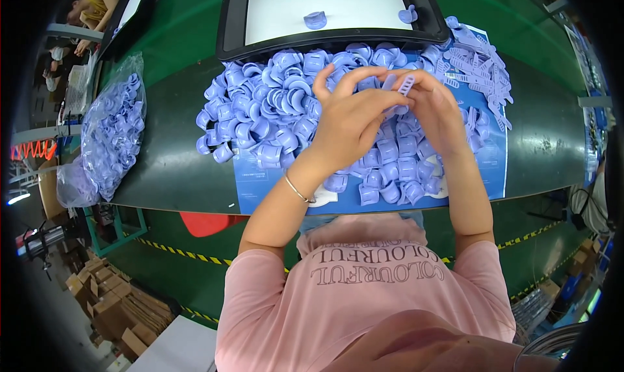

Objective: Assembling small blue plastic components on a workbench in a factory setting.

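Note:
Both hands meet over the table, above a heap of purple curved plastic pieces (286, 99). A small purple slotted strap (407, 84) is pinched between them and sticks up past the fingertips. My left hand (351, 121) closes on it with thumb and forefinger, its other fingers raised and bent. My right hand (437, 108) is curled round the strap's other side. Fingers cover the strap's lower end, so whether it joins another part I cannot tell. Closer to my body, under the hands, several more cup-like pieces (408, 167) lie on a blue printed sheet (260, 183).
Beyond the heap stands a black-rimmed tray (234, 21) with a white bottom and two loose pieces in it. Loose slotted straps (481, 66) are piled at the right. A clear bag (117, 131) of purple pieces sits at the left. A person (97, 11) is at the far left.

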`<state>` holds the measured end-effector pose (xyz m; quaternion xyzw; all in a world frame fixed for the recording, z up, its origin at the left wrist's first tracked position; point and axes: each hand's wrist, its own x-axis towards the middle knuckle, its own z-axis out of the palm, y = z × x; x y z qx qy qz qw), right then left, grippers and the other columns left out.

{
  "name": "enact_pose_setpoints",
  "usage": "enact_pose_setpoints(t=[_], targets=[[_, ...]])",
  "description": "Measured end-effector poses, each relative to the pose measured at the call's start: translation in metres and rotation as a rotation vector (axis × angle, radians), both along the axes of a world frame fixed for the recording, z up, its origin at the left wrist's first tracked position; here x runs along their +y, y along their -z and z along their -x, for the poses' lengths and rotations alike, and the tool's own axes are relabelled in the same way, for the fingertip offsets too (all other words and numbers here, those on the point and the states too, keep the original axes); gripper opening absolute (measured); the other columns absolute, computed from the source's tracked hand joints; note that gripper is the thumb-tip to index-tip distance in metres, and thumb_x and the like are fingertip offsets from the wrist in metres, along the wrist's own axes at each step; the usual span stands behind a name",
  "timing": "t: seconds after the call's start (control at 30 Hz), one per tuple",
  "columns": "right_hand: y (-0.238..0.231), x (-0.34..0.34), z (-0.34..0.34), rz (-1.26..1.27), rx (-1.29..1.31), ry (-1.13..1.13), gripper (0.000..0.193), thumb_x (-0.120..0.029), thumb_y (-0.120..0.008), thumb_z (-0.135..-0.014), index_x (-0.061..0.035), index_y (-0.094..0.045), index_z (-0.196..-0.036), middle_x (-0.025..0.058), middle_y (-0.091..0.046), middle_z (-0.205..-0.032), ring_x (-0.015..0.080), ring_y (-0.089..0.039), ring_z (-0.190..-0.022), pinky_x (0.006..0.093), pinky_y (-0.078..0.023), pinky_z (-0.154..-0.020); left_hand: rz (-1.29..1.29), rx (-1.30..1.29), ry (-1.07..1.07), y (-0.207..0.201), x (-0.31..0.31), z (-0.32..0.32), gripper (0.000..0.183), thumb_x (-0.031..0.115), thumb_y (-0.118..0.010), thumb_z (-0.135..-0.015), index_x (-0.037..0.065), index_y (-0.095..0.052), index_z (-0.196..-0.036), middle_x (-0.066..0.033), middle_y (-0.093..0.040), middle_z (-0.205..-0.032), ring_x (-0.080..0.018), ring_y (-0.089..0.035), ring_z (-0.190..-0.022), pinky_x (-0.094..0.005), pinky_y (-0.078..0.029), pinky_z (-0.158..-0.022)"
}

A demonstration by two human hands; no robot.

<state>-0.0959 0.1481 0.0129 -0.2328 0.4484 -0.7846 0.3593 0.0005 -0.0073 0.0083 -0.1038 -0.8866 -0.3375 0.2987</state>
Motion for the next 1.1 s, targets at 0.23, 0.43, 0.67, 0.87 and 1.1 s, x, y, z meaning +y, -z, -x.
enact_pose_setpoints(t=[0.23,0.43,0.67,0.87,1.1], targets=[[0.004,-0.001,-0.005,-0.191,0.546,0.240,0.010,0.000,-0.059,-0.087,0.0011,-0.057,-0.096,0.0162,-0.062,-0.109,0.0234,-0.060,-0.101,0.0323,-0.047,-0.090,-0.145,-0.041,-0.049,-0.004,0.008,0.000,0.019,0.012,-0.062,-0.083,0.013,-0.061,-0.102,0.0003,-0.066,-0.098,-0.0267,-0.048,-0.121,-0.0566,-0.005,-0.105],[0.000,-0.010,-0.015,-0.213,1.188,0.417,0.014,0.006,-0.065,-0.079,-0.0001,-0.062,-0.090,0.0138,-0.068,-0.101,0.0262,-0.065,-0.097,0.0341,-0.051,-0.086,-0.895,-0.130,0.162,0.018,0.003,0.005,0.038,0.014,-0.059,-0.089,0.005,-0.043,-0.123,-0.0064,-0.065,-0.105,-0.0274,-0.046,-0.126,-0.0453,-0.010,-0.110],[0.000,-0.004,-0.013,-0.335,1.223,0.549,0.013,0.005,-0.068,-0.076,-0.0010,-0.066,-0.087,0.0101,-0.069,-0.089,0.0232,-0.066,-0.085,0.0309,-0.051,-0.075,-0.425,-0.299,0.128,0.000,0.005,-0.003,0.044,0.014,-0.056,-0.092,0.004,-0.039,-0.132,-0.0090,-0.067,-0.111,-0.0227,-0.045,-0.128,-0.0484,-0.009,-0.112],[-0.006,-0.005,-0.009,-0.408,1.177,0.534,0.008,0.001,-0.071,-0.074,-0.0016,-0.067,-0.080,0.0086,-0.067,-0.082,0.0198,-0.061,-0.073,0.0284,-0.047,-0.065,-0.486,-0.265,0.123,0.002,0.006,-0.003,0.052,0.019,-0.055,-0.092,0.006,-0.035,-0.139,-0.0063,-0.069,-0.105,-0.0220,-0.047,-0.127,-0.0504,-0.004,-0.111],[-0.003,-0.005,-0.009,-0.317,1.270,0.505,0.012,0.001,-0.073,-0.071,-0.0021,-0.067,-0.080,0.0066,-0.064,-0.077,0.0185,-0.058,-0.069,0.0284,-0.045,-0.062,-0.450,-0.236,0.103,0.006,0.007,-0.001,0.057,0.014,-0.053,-0.090,0.006,-0.030,-0.142,-0.0046,-0.071,-0.095,-0.0210,-0.053,-0.120,-0.0522,-0.004,-0.110]])
